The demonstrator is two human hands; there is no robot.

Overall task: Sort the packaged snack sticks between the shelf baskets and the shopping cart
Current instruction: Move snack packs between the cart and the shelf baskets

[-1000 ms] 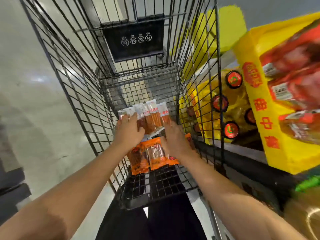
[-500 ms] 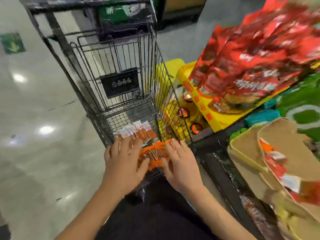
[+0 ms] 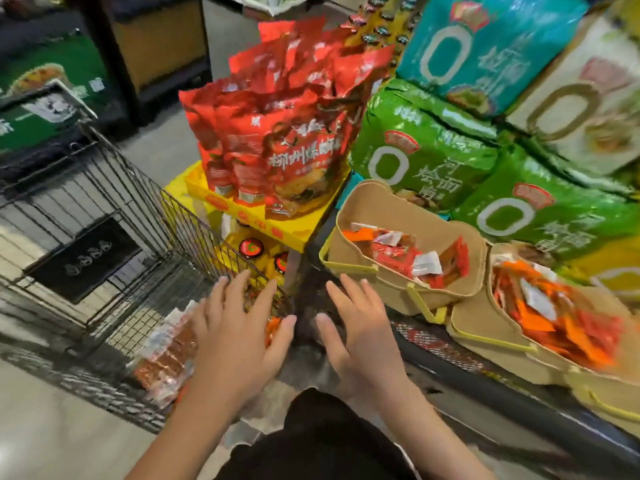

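Snack sticks sit in three places at this moment, and we take them from the biggest holder down. Our shopping cart [image 3: 114, 216], on the left, has a row of packets [image 3: 166, 355] lying on its wire floor near our body. On the shelf to the right stand two tan baskets: the nearer basket [image 3: 485, 327] is heaped with orange and red packets [image 3: 561, 317], and the farther basket [image 3: 367, 216] holds a looser pile [image 3: 408, 254] (motion blur keeps us from counting any of them).

Our left hand [image 3: 239, 337] hovers over the cart's right corner, fingers spread and straight, holding nothing; an orange packet [image 3: 273, 329] shows just beneath its thumb side. Our right hand [image 3: 360, 337] is between cart and baskets, fingers also straight and apart, empty.

We judge that we are between a drop into the cart and the next pick. The next move calls for reaching right into a basket and pinching one packet free of the heap without dragging its neighbours over the rim.
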